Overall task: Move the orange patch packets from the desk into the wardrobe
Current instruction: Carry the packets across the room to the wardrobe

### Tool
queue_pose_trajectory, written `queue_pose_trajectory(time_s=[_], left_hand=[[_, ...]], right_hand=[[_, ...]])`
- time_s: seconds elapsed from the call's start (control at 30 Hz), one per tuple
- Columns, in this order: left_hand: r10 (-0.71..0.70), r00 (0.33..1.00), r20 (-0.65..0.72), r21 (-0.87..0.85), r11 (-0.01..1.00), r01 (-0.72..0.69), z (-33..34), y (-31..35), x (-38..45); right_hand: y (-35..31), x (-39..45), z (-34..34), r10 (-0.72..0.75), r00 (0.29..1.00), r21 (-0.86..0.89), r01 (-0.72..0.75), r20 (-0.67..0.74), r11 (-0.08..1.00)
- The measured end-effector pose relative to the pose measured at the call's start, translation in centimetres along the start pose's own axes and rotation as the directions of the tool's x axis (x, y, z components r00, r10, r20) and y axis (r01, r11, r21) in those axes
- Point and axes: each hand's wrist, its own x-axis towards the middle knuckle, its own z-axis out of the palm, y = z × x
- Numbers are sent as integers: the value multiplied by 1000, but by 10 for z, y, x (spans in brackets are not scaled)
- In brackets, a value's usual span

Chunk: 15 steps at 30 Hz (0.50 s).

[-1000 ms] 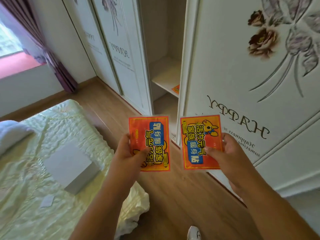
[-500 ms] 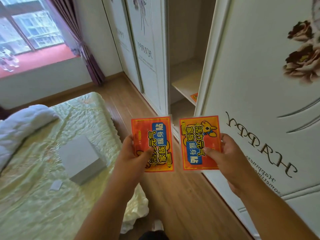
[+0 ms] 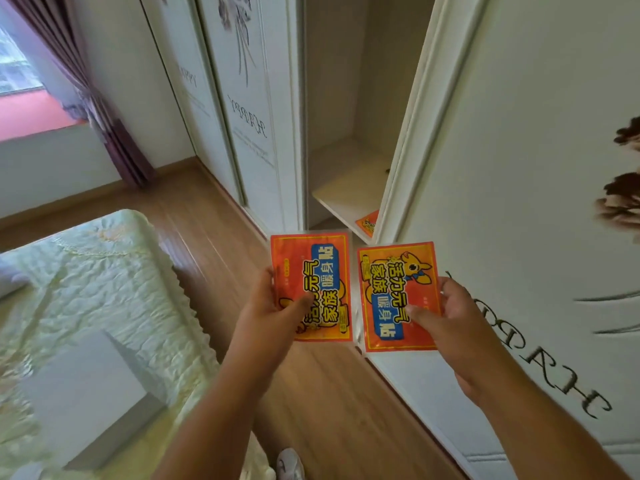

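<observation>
I hold two orange patch packets in front of me above the wooden floor. My left hand (image 3: 273, 310) pinches the left packet (image 3: 313, 268) at its lower left edge, thumb on its face. My right hand (image 3: 450, 317) pinches the right packet (image 3: 391, 282) at its right side, thumb on top. Both packets face me, printed with blue and yellow characters. Ahead stands the white wardrobe (image 3: 346, 98) with its door open. Another orange packet (image 3: 367, 223) lies at the front edge of its shelf (image 3: 343, 178), partly hidden by the door.
The open wardrobe door (image 3: 519, 168) with a flower print fills the right side. A bed with a pale green cover (image 3: 86, 289) and a grey box (image 3: 90, 393) on it lies to the left. A purple curtain (image 3: 86, 81) hangs by the window at far left.
I have come closer to the wardrobe opening; the shelf and the packet on it look larger. Both hands still hold their packets in the same way.
</observation>
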Motion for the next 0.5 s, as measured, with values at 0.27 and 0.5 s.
queue_pose_trajectory(time_s=[0.27, 0.5], left_hand=[[14, 1000, -16, -14, 1000, -14, -63, 23, 100], [-46, 995, -88, 14, 999, 47, -96, 22, 148]], right_hand=[[-45, 75, 71, -26, 999, 30, 27, -24, 999], [-61, 134, 111, -11, 998, -3, 11, 58, 1000]])
